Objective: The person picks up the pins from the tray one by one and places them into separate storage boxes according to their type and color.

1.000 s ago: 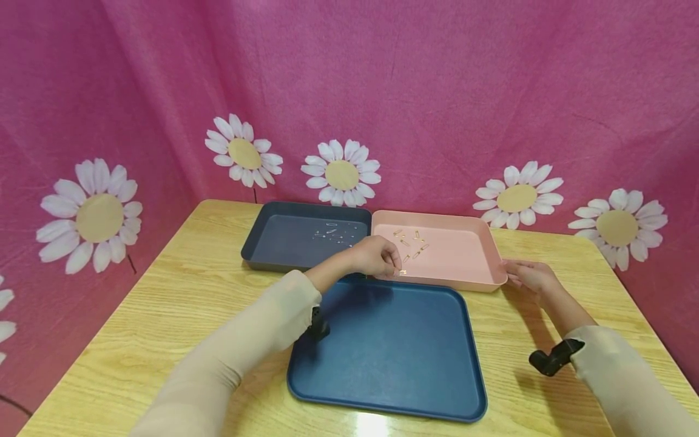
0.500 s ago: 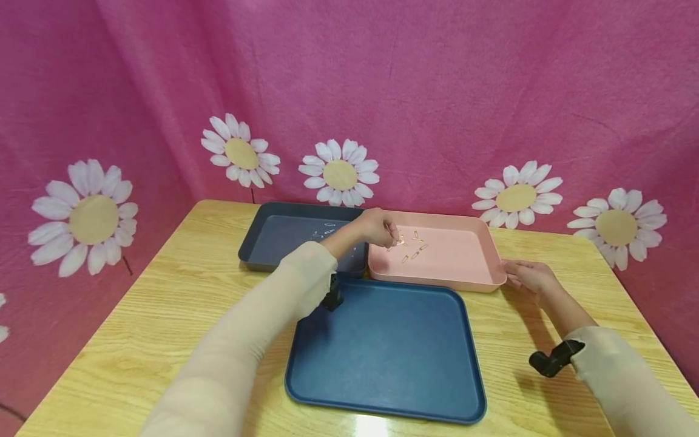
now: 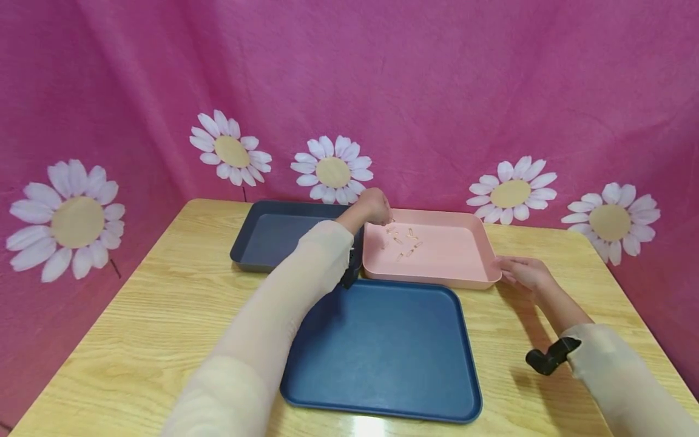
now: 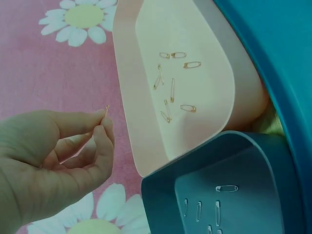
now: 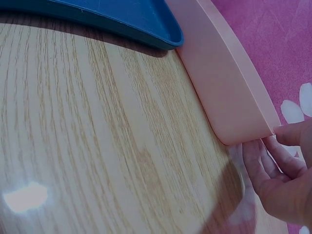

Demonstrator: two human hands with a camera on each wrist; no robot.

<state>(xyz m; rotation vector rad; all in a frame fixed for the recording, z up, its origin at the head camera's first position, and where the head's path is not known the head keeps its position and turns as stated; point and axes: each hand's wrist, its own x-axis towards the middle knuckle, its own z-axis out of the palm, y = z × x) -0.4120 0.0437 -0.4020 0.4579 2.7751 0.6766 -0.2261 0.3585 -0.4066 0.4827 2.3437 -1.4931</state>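
Between thumb and fingertips, my left hand (image 3: pixel 374 206) pinches a small gold safety pin (image 4: pixel 107 111), mostly covered by the fingers. The hand is over the back left corner of the pink tray (image 3: pixel 453 252). Several gold safety pins (image 4: pixel 192 64) lie scattered in the left part of that tray. My right hand (image 3: pixel 525 273) holds the tray's front right corner, its thumb at the rim and its fingers against the outer wall. Silver safety pins (image 4: pixel 227 188) lie in the dark grey tray (image 3: pixel 273 237), where my left arm hides them in the head view.
A flat blue tray (image 3: pixel 382 346) lies in front of the two deeper trays on the wooden table (image 3: pixel 180 315). The grey and pink trays stand side by side. A pink curtain with daisies (image 3: pixel 415 109) hangs close behind them.
My left hand has moved away from me, from the pink tray's front left corner across to its back left corner, with the pin. My right hand has stayed on the tray's corner.
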